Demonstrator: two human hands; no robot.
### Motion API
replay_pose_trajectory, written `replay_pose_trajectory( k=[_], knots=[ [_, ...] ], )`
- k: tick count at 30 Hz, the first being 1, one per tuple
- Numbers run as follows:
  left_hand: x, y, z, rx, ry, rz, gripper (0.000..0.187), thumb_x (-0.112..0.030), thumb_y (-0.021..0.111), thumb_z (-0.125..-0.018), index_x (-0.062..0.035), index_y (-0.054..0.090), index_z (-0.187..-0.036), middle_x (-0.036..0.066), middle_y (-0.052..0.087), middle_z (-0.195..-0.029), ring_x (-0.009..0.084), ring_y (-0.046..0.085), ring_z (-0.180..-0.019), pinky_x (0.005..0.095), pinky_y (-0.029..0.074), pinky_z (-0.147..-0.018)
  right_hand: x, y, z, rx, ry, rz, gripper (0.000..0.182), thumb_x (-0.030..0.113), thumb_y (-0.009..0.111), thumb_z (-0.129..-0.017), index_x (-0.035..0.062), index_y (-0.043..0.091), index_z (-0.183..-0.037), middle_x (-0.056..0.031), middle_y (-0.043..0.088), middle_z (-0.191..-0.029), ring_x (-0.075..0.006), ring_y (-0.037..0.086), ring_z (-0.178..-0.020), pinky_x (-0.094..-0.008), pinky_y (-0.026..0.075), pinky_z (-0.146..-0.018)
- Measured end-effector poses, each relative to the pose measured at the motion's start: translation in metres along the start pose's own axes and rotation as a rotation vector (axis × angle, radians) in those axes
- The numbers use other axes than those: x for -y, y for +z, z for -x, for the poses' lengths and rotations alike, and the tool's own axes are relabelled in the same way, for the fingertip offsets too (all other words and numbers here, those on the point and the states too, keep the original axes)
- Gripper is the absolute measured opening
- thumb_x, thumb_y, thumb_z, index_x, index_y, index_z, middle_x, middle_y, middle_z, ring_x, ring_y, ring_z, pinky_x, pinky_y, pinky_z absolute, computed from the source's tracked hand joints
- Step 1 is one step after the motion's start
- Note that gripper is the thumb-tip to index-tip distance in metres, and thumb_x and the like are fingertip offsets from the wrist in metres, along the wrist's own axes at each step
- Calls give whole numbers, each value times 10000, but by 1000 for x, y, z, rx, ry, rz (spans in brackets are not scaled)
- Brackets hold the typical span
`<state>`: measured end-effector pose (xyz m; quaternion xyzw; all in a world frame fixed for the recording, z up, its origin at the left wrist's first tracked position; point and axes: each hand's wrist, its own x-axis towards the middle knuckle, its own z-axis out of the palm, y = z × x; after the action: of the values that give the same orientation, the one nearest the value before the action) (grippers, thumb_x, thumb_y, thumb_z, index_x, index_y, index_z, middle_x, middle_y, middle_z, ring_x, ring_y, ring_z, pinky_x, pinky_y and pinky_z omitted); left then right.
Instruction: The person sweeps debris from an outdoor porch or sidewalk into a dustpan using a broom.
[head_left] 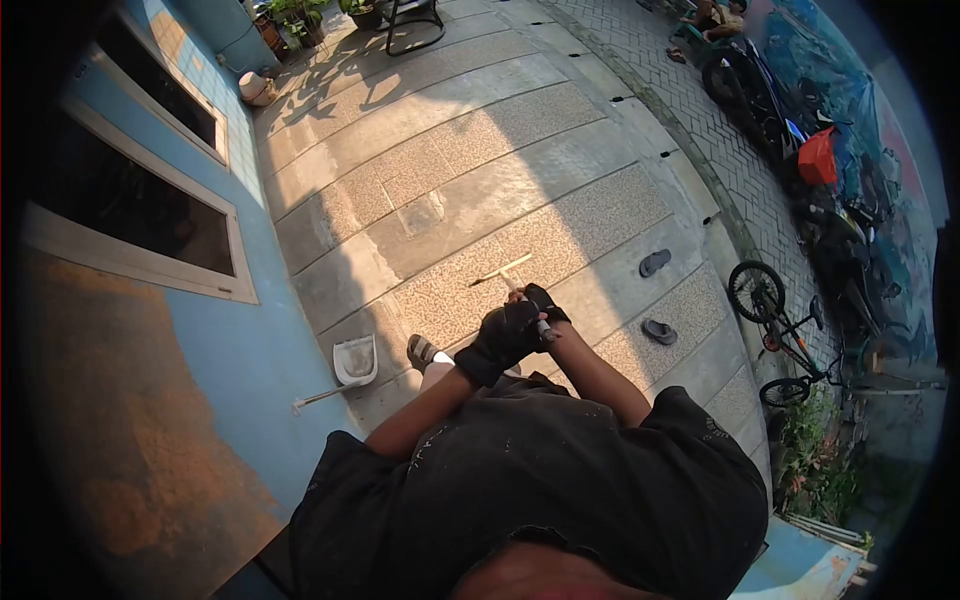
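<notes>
Both hands wear black gloves that leave the fingertips bare, and they are close together in front of my body. My left hand (503, 338) is closed around the handle of a long-handled tool with a pale crossbar head (507, 270), possibly a broom. My right hand (543, 303) is wrapped around the same handle, right beside the left. The handle's end sticks out near my right wrist. Beyond the hands, the crossbar head overlaps the sunlit pebbled paving (450, 297). Part of the shaft is hidden behind my fingers.
A white long-handled dustpan (355, 360) is by the blue wall (290, 355) at left. Two dark clogs (657, 297) lie on the paving at right. Farther right are a small bicycle (785, 330), parked motorcycles (775, 105) and a seated person (718, 20). A chair (413, 25) stands far ahead.
</notes>
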<state>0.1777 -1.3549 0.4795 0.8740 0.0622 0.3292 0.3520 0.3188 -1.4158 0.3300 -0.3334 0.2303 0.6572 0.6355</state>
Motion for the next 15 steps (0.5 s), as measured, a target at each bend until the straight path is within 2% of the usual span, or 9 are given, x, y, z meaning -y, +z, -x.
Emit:
replay_pose_trajectory(
  k=[3, 4, 8, 11, 13, 15],
  knots=[
    [-24, 20, -12, -7, -55, 166, 387, -367, 848, -637, -111, 627, -825, 64, 622, -742, 237, 623, -639, 330, 502, -563, 22, -41, 8, 315, 241, -70, 243, 272, 418, -911, 141, 508, -727, -5, 539, -634, -160, 502, -528, -276, 443, -518],
    [-39, 15, -23, 28, -107, 259, 369, -300, 849, -645, -105, 588, -820, 57, 594, -724, 221, 604, -613, 319, 489, -549, 24, -43, 14, 334, 244, -87, 245, 271, 418, -912, 140, 507, -725, -8, 539, -633, -164, 501, -527, -280, 442, -518],
    [-39, 35, -43, 66, -20, 341, 344, -228, 830, -663, -91, 572, -843, 63, 568, -710, 207, 579, -596, 313, 475, -542, 31, -41, 32, 119, 87, -68, 252, 269, 420, -912, 135, 504, -716, -21, 538, -629, -177, 499, -527, -298, 440, -516],
    [-31, 47, -54, 368, 162, 398, 233, -166, 766, -734, -58, 568, -791, 87, 560, -703, 266, 564, -607, 362, 466, -551, 44, -29, 39, -20, -19, -33, 258, 267, 421, -913, 131, 502, -709, -31, 538, -625, -187, 497, -527, -311, 439, -515],
    [-25, 61, -56, 367, 150, 340, 222, -193, 735, -776, -47, 568, -784, 106, 568, -716, 297, 569, -642, 404, 478, -593, 54, -24, 42, -75, -53, -52, 261, 265, 422, -913, 129, 500, -705, -38, 538, -623, -193, 495, -527, -320, 438, -514],
    [-10, 84, -62, 239, 219, 272, 239, -198, 747, -754, -56, 557, -782, 106, 562, -724, 294, 568, -645, 397, 485, -593, 70, -18, 45, -107, -67, -108, 265, 264, 423, -913, 126, 498, -700, -44, 537, -621, -200, 494, -527, -328, 437, -513]
  ],
)
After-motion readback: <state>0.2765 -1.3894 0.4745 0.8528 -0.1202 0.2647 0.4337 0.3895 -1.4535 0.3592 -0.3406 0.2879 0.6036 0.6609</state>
